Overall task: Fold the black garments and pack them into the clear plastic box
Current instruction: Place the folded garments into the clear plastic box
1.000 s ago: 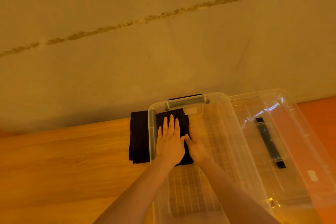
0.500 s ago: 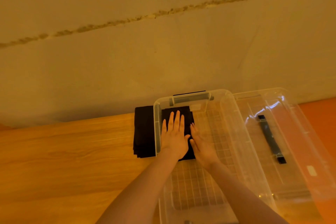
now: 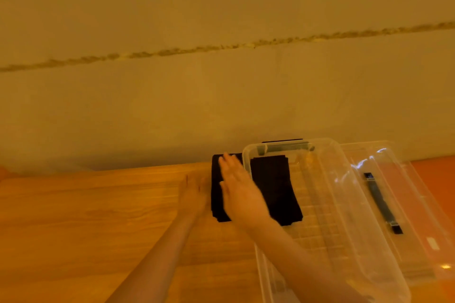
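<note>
Hands have both left the clear plastic box point(image 3: 344, 204) since 0.5 s ago, when they pressed flat on the folded black garment point(image 3: 275, 189) inside it. Left hand point(image 3: 192, 192) now rests flat on the wooden table point(image 3: 86, 216), fingers straight, just beside the black stack point(image 3: 218, 194) lying outside the box's left wall. Right hand point(image 3: 238, 192), fingers extended, holding nothing, lies over that stack. Box holds 1 folded black garment at its far-left end; rest of floor shows bare grid. Clear lid point(image 3: 406, 216) w/ black handle sits to the right.
</note>
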Motion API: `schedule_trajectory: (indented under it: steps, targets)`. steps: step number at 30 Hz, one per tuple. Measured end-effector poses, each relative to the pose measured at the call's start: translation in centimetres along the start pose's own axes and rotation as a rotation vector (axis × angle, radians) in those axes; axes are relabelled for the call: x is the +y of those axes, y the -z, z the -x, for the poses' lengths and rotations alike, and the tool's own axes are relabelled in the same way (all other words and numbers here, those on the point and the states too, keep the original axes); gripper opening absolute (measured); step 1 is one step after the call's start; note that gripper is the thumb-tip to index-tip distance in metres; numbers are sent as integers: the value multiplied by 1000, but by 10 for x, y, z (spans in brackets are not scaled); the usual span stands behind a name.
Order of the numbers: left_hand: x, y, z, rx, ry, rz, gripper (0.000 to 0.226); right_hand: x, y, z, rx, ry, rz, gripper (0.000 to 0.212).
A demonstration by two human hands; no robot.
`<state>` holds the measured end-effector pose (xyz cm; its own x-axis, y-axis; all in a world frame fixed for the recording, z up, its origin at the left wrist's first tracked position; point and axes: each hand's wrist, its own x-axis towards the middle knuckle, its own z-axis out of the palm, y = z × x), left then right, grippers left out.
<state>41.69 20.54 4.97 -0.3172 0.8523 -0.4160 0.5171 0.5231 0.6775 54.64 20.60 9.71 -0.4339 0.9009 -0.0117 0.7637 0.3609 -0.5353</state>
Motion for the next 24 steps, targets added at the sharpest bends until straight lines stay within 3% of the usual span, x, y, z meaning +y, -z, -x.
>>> schedule_trajectory:
  steps: [3,8,12,18,24]
  targets:
    - [0,7,-1,-315,191,473,42,-17,-47,-27,-199,-347,-91,53]
    - [4,2,-21,-369,393,573,46,12,-89,-33,-213,-636,42,55]
    - [7,-9,-34,-460,450,577,55,23,-97,-24,-248,-630,64,58]
    - [7,-19,-45,-505,494,624,65,25,-96,-17,-107,-612,-208,57]
    - [-1,-24,-42,-386,533,714,61,18,-89,-17,-116,-598,-325,49]
